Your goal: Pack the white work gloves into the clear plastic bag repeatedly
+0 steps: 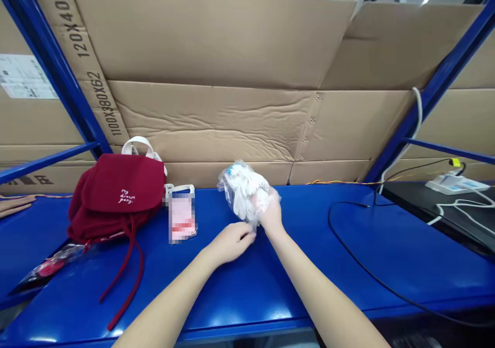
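Note:
A clear plastic bag [227, 182] filled with bunched white cloth gloves [245, 185] is near the back of the blue shelf, between my hands. My left hand [234, 241] is closed, its fingertips pinching the bag's lower edge. At the bag's right side, my right hand [270, 211] is wrapped round the bundle. Its fingers show faintly through the plastic, and I cannot tell whether they are inside the bag or outside it. A small patch of blue shows at the top left of the bag.
The blue metal shelf [216, 301] has a cardboard wall [209, 44] behind it. To the left sit a dark red backpack [119, 188] with dangling straps and a pink-and-white card holder [182, 216]. A black cable [359, 268] curves across the right, near a white power strip [456, 183].

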### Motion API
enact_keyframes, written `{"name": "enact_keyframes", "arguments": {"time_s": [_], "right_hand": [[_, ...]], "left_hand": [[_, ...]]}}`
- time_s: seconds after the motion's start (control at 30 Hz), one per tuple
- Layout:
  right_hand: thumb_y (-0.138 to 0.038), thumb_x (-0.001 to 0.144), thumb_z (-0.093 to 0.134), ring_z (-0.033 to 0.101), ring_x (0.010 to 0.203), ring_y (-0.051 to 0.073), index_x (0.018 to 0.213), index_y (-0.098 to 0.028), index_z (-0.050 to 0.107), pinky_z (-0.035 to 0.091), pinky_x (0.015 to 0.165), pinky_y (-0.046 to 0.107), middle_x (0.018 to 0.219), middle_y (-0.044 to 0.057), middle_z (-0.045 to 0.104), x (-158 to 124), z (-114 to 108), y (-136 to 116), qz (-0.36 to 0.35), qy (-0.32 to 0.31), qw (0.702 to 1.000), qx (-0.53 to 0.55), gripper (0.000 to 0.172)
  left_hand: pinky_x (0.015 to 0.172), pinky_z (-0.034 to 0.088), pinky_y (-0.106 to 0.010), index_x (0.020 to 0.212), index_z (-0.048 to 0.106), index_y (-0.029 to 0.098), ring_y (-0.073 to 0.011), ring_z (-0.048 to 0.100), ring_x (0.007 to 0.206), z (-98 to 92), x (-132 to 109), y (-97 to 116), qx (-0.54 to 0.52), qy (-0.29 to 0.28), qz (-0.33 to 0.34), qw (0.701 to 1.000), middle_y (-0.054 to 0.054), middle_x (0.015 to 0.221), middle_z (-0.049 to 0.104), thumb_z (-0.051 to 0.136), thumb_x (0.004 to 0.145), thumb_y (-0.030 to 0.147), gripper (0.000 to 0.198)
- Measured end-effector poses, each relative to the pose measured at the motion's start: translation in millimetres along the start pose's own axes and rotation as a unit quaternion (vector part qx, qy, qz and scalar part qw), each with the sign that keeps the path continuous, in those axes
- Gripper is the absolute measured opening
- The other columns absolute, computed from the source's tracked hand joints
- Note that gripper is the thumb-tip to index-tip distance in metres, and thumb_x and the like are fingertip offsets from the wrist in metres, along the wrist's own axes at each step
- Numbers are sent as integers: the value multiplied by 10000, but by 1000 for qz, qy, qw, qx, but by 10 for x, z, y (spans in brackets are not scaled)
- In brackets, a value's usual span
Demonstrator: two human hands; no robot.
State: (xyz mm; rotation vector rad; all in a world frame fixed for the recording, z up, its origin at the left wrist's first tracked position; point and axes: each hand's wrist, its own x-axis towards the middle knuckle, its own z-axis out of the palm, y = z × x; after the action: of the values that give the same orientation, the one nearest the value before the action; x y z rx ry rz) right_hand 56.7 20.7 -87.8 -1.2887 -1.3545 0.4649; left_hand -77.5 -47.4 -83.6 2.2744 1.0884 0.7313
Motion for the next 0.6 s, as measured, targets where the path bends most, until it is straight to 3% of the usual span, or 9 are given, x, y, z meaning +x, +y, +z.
{"name": "enact_keyframes", "arguments": {"time_s": [0.13, 0.23, 0.3, 0.37, 0.47, 0.53, 0.6], "right_hand": [[-416, 792, 539, 619, 998, 229, 1238, -137, 388, 506, 847, 383, 1164, 156, 602, -17, 156, -28, 14, 15, 1000, 24, 547], [-412, 750, 594, 607, 992, 241, 1214, -149, 449, 491, 861, 399, 1145, 143, 609, -92, 180, -70, 2, -26, 1000, 8, 553], [-417, 680, 665, 562, 1057, 282, 1199, -143, 503, 453, 899, 423, 1156, 148, 599, -166, 117, -119, -26, -78, 996, -43, 609], [-445, 665, 683, 499, 1126, 325, 1213, -157, 535, 415, 909, 437, 1176, 155, 587, -241, -5, -170, -83, -164, 970, -156, 637], [-534, 693, 647, 490, 1103, 343, 1299, -223, 488, 388, 860, 428, 1230, 164, 548, -313, -223, -188, -141, -248, 896, -341, 699], [-581, 693, 626, 525, 1034, 321, 1318, -244, 452, 384, 815, 403, 1234, 150, 545, -318, -329, -141, -125, -247, 884, -376, 732], [-614, 708, 586, 550, 962, 290, 1265, -229, 485, 382, 780, 375, 1132, 121, 601, -291, -381, -57, -89, -245, 894, -364, 685]], "left_hand": [[679, 441, -245, 829, 631, 163, -148, 607, 729, 22, -32, 79, -91, -72, -40, 992, -25, 841, 680, 374, 905, 348, 327], [642, 452, -240, 876, 650, 149, -142, 624, 676, -27, -50, 50, -118, -110, -99, 982, -31, 836, 687, 382, 894, 391, 361], [589, 426, -233, 803, 658, 147, -132, 594, 602, -94, -78, 33, -77, -112, -107, 985, -20, 740, 671, 402, 879, 403, 370], [558, 386, -229, 700, 652, 153, -124, 553, 572, -183, -123, 43, -13, -104, -78, 991, -8, 668, 650, 436, 857, 404, 367], [527, 333, -229, 634, 647, 170, -119, 520, 562, -342, -201, 111, 45, -95, -53, 993, 10, 614, 626, 479, 829, 447, 378], [507, 315, -235, 629, 646, 181, -126, 520, 550, -448, -231, 166, 68, -58, -90, 992, 15, 574, 604, 491, 807, 537, 428], [517, 336, -248, 622, 631, 182, -149, 538, 569, -528, -218, 195, 114, 38, -134, 984, 3, 569, 592, 503, 768, 622, 481]]}}
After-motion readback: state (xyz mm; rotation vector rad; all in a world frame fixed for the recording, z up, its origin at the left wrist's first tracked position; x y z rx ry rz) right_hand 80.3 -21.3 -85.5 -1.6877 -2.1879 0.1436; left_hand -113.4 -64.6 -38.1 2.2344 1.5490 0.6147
